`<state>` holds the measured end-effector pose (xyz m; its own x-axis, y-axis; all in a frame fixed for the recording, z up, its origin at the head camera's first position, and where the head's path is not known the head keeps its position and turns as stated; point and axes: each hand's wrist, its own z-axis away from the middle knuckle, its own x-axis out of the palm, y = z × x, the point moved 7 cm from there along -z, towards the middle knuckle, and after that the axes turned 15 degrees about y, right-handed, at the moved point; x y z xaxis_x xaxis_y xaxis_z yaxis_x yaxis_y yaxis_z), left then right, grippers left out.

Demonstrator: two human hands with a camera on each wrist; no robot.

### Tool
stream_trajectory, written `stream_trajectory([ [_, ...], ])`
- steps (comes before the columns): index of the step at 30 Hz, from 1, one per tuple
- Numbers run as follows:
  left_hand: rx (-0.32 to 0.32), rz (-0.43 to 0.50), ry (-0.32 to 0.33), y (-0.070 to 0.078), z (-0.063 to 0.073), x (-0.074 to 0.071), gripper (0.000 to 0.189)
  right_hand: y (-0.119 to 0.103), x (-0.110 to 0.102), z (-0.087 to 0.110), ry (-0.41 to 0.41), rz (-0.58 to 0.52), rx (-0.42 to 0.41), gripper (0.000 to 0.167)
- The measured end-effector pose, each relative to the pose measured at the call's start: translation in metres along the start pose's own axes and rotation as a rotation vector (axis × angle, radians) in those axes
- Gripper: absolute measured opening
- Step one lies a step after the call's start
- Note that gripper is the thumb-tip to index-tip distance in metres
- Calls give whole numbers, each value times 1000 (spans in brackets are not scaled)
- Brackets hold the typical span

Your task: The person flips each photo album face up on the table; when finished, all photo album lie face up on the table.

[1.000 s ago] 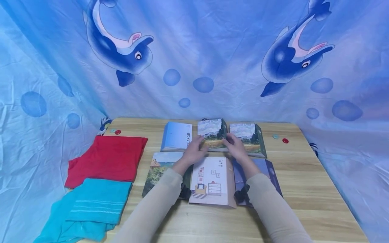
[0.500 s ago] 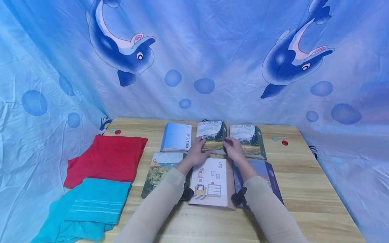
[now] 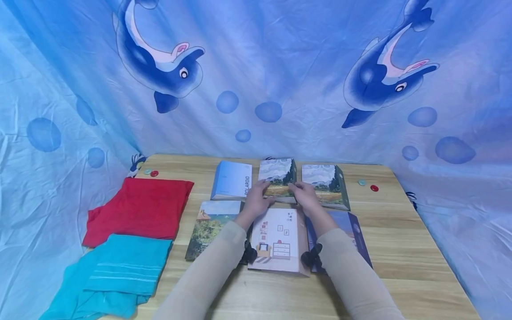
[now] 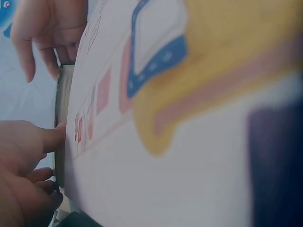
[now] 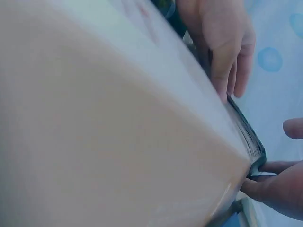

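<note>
In the head view, a thick book with a landscape painting on its cover [image 3: 277, 171] lies in the middle of the back row. At its near left corner my left hand [image 3: 256, 200] grips it; in the left wrist view the thumb [image 4: 52, 138] presses the near edge and the other fingers curl at the side. My right hand [image 3: 306, 195] lies at the book's right side. In the right wrist view its fingers [image 5: 267, 187] touch the corner while the thumb stays apart. Just nearer lies a white book with a room drawing [image 3: 276, 233].
A blue "POLAROID" book [image 3: 232, 178] and a matching landscape book [image 3: 323, 178] flank it. The front row holds a garden-cover book [image 3: 214, 222] and a purple book [image 3: 348, 226]. Red cloth [image 3: 140, 211] and turquoise cloth [image 3: 124, 271] lie left. Small red pieces [image 3: 374, 188] sit near both sides.
The middle landscape book has shifted slightly left, away from the matching book on its right. My right hand has moved a little left with it. The other books keep their places.
</note>
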<state>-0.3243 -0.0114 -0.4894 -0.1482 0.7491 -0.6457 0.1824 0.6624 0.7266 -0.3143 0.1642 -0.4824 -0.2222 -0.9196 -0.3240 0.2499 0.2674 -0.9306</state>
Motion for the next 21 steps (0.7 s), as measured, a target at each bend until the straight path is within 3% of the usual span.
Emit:
stream_trajectory([
  [7, 36, -16, 17, 6, 3, -2, 57, -9, -6, 0, 121, -68, -1, 45],
  [13, 26, 51, 21, 9, 4, -3, 59, -19, -12, 2, 225, -165, -19, 35],
  [18, -27, 136, 18, 7, 7, -3, 66, -23, -9, 3, 193, -249, 16, 53],
  [21, -80, 201, -2, 6, 9, -1, 73, -23, -9, 4, 173, -281, 44, 53],
])
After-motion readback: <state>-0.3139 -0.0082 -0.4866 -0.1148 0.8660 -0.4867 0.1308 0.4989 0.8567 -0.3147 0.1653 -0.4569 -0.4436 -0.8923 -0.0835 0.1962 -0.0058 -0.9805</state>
